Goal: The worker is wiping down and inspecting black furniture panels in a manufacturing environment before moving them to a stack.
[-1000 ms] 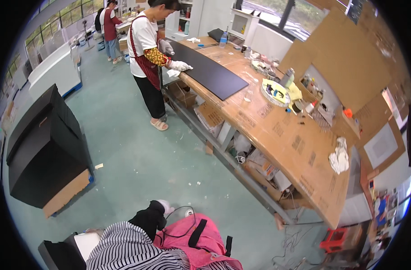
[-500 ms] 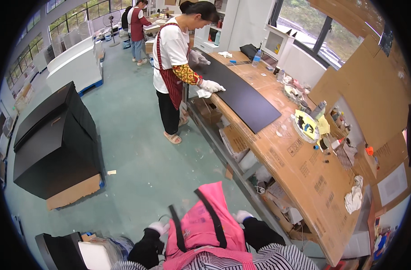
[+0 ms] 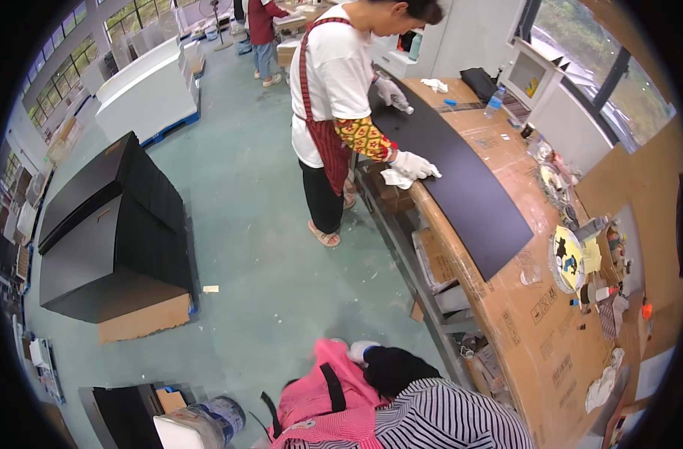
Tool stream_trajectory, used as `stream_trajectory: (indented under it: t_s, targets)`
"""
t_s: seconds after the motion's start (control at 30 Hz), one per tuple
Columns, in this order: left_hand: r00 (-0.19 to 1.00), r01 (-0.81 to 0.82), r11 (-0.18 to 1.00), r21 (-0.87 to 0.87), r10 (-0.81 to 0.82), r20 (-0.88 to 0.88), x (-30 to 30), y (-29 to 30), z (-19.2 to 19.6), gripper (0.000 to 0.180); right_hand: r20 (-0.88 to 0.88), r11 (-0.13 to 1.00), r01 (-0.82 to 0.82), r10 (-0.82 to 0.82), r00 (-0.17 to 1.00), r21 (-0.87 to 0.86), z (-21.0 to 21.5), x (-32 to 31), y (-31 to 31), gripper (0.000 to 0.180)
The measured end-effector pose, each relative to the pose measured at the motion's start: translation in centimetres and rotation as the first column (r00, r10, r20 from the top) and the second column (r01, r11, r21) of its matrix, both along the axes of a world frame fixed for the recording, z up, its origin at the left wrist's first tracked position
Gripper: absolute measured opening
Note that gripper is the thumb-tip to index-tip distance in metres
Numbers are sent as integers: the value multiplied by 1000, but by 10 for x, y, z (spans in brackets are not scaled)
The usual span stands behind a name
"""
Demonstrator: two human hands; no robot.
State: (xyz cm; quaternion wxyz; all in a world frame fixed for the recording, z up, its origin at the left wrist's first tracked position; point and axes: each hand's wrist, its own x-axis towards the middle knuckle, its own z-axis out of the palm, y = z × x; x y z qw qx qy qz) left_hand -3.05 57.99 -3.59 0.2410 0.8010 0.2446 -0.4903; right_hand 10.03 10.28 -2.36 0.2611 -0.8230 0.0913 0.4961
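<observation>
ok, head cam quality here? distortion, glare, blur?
Head view: heavy fisheye, so the bench edge and black panel bow, with a dark vignette at the rim; daylight blows out the windows; lighting is even with soft shadows; the centre is sharp, the rim smeared; wearer's hands not in frame.

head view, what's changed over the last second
The view has swung nearer the workbench; the co-worker and black panel now loom larger. The pink apron has come further into view. The co-worker's gloved hand stays on the panel edge with a cloth.
</observation>
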Motion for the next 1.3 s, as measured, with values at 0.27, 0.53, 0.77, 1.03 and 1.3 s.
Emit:
stream_trajectory:
  t_s: [0.27, 0.53, 0.77, 1.03, 1.3]
  targets:
    - [975, -131, 989, -64, 141, 174, 104, 6, 17, 46, 85, 955, -210, 232, 969, -211, -10, 144, 3, 51]
    - [960, 173, 983, 57, -181, 214, 132, 165, -44, 53, 121, 954, -247, 269, 956, -170, 32, 251, 155, 50]
    - [836, 150, 979, 139, -200, 511, 277, 235, 28, 52, 245, 804, -579, 593, 767, -132, -31, 338, 242, 59]
    - [917, -231, 972, -53, 235, 322, 317, 334, 68, 54, 704, 919, -390, 241, 668, 56, 53, 562, 495, 57]
    - [616, -662, 741, -115, 625, 480, 280, 369, 29, 54, 978, 872, -450, 140, -153, -195, 148, 763, 752, 42]
